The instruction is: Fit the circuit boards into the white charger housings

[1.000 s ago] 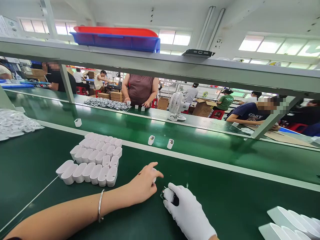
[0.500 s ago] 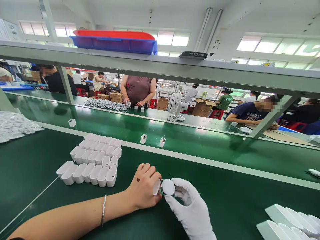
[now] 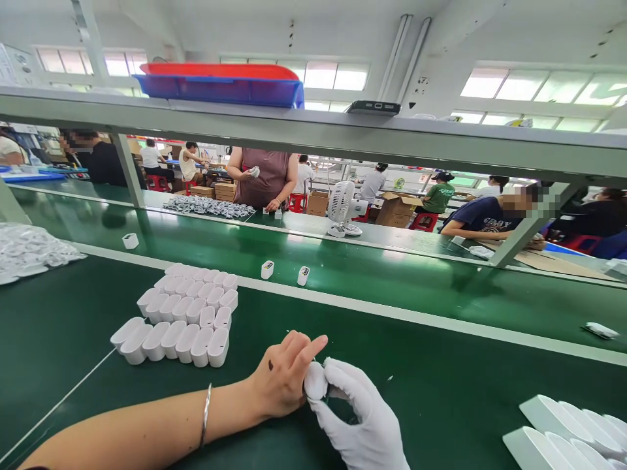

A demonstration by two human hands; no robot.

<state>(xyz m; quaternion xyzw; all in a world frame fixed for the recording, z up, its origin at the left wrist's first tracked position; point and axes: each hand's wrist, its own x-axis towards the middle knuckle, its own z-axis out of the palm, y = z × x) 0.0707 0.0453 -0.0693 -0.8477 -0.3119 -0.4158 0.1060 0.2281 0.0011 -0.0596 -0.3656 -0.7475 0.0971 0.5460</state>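
My left hand (image 3: 279,378), bare with a silver bangle, is closed low over the green tabletop, its index finger stretched out. The white oval plastic housing seen in it earlier is now hidden behind the fingers. My right hand (image 3: 365,414), in a white glove, pinches a part with a round white face (image 3: 316,381) between thumb and fingers. That part touches the left fingers; whether it sits inside the housing I cannot tell. To the left stand several rows of white open-topped housings (image 3: 186,343).
More white housings (image 3: 563,427) stand at lower right. Beyond a pale strip, a green belt (image 3: 392,287) carries filled housings (image 3: 267,269) and a small bag (image 3: 600,331). Bagged parts (image 3: 34,254) lie at left. A shelf (image 3: 313,127) crosses overhead. A co-worker (image 3: 264,176) stands opposite.
My hands have come together and the round-faced part has moved left against my left fingers. My left index finger has straightened. Items on the belt have shifted left. The co-worker opposite has raised one hand.
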